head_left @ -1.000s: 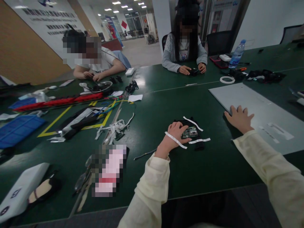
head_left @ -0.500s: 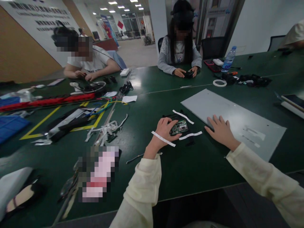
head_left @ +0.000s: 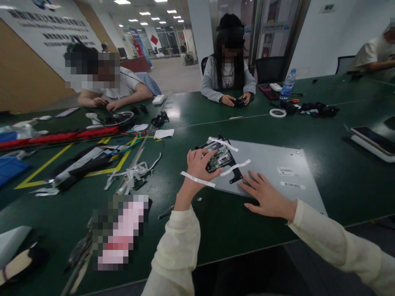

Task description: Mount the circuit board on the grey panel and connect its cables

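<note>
Left hand grips circuit board, right hand spread flat on panel, 3 tape strips

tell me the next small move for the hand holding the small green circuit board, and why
Probably set the small green circuit board down on the flat grey metal sheet: the left hand holds it over the sheet's left corner with white tape strips loose, and the right hand lies flat on the sheet.
</note>
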The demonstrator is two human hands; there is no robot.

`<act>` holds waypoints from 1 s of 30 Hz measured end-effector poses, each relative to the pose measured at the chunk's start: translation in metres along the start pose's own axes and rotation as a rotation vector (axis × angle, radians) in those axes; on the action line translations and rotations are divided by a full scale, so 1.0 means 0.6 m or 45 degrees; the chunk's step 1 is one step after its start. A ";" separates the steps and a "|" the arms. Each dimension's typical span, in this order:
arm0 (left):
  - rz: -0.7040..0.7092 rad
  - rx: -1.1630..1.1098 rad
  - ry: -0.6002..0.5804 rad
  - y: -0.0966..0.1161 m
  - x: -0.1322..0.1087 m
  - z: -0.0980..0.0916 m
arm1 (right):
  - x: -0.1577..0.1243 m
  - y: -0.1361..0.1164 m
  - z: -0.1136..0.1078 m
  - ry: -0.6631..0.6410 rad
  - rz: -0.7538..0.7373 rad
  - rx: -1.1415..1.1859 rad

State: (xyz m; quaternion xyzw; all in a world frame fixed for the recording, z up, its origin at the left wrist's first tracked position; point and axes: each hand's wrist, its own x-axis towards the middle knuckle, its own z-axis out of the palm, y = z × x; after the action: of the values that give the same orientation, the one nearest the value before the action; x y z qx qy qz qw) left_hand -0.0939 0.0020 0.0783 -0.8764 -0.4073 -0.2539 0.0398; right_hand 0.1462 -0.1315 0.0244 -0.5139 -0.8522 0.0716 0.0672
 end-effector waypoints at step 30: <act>0.090 -0.055 -0.301 0.019 -0.020 0.109 | -0.021 0.098 -0.007 0.800 0.302 0.366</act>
State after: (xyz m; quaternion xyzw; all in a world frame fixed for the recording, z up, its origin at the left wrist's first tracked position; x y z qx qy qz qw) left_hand -0.0650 0.0044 0.0173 -0.9147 -0.3723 -0.1558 -0.0185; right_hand 0.2037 -0.1150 0.0170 -0.5916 -0.7056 0.0365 0.3883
